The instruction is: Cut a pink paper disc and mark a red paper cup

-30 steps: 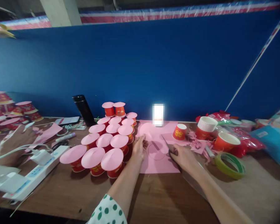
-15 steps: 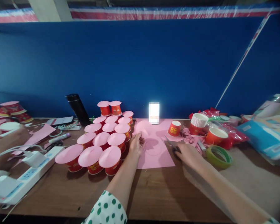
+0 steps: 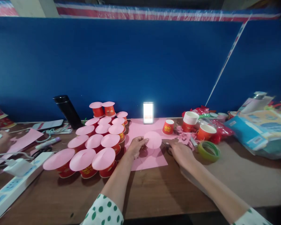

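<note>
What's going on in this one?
A person is working with pink paper at a table. The left hand holds a pink disc by its edge over pink paper, while the right hand grips what look like scissors, mostly hidden by the fingers. To the left stand rows of red cups topped with pink discs. Beyond the right hand are an uncovered red cup and pink scraps.

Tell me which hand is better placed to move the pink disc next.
Probably the left hand: it pinches the edge of the disc, while the right hand holds the scissors.
</note>
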The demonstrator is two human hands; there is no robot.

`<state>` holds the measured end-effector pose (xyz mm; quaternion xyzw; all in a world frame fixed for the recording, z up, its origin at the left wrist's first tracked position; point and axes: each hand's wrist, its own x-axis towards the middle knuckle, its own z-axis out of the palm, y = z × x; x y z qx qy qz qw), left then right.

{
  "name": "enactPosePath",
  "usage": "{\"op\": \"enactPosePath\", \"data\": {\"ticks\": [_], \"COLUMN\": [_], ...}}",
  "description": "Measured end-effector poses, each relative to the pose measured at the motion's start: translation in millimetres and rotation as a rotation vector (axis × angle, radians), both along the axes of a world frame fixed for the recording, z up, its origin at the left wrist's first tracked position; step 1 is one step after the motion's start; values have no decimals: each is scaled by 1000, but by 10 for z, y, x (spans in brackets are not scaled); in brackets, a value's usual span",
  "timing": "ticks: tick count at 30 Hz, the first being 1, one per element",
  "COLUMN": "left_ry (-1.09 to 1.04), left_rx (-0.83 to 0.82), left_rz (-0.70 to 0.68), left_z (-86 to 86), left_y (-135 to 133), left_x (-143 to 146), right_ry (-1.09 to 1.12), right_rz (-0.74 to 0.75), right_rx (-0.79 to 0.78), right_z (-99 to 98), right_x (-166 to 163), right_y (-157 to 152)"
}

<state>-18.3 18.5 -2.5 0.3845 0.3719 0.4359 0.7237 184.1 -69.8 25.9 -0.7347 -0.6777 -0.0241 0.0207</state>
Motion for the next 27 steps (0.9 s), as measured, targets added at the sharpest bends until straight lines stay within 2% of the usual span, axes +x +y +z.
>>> {"op": "enactPosePath", "data": {"ticks": [3, 6, 10, 14, 18, 21, 24, 27], "left_ry": [113, 387, 771, 1030, 1093, 1137, 1172, 1199], "left_rx": [81, 199, 269, 467, 646, 659, 649, 654], "left_rz": [-114, -276, -483, -350, -275, -243, -211, -176], "left_z": [-15, -12, 28, 55, 62, 66, 54, 27], "left_y": [-22, -31, -47, -71, -92, -100, -93, -79], "left_x": [-11, -61, -125, -126, -108, -99, -88, -75], "right_ry": [35, 76, 139, 172, 114, 1, -122, -155], "right_rz": [23, 100, 206, 192, 131, 29, -145, -247], "right_rx": [68, 186, 217, 231, 252, 220, 109, -11], "right_z": [-28, -68, -123, -139, -57, 78, 225, 304], "right_x": [3, -23, -5, 193, 508, 725, 876, 948], "right_y": [-101, -283, -567, -711, -644, -499, -301, -84]}}
